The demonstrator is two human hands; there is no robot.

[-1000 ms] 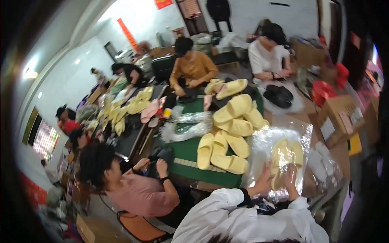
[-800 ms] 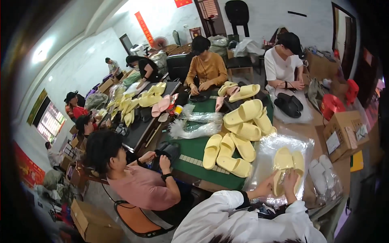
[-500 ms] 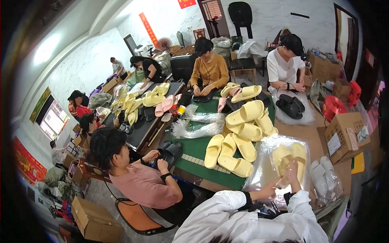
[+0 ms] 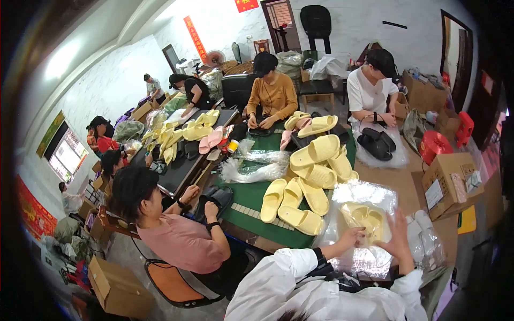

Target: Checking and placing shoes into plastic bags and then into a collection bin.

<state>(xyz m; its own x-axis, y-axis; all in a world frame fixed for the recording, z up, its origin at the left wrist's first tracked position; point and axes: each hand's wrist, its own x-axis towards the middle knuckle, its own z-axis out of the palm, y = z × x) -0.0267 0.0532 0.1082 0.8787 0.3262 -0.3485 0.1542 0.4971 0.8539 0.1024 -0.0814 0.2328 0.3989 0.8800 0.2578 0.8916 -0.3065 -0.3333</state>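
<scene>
A pair of pale yellow slippers (image 4: 369,218) lies in a clear plastic bag on a stack of clear bags (image 4: 341,199) in front of me. My left hand (image 4: 347,242) is at the near left of the pair, its fingers closed on the clear plastic bag's near edge. On the right side, my right hand (image 4: 397,238) is open, fingers spread and pointing away, thumb toward the slippers. Both hands are close to the bag, and glare hides part of its film. Loose yellow slippers (image 4: 316,193) are heaped to the left of the stack.
Bagged white slippers (image 4: 424,235) lie beside my right hand, with a cardboard box (image 4: 454,182) beyond. Bundled clear bags (image 4: 254,170) rest on the green tabletop (image 4: 243,220). Black slippers (image 4: 217,202) are before a co-worker in pink (image 4: 184,241). Other people work across the table.
My right hand has drawn back from over the slippers to their right side, and its fingers have spread. The left hand has moved up to the pair, which now lies lower and turned.
</scene>
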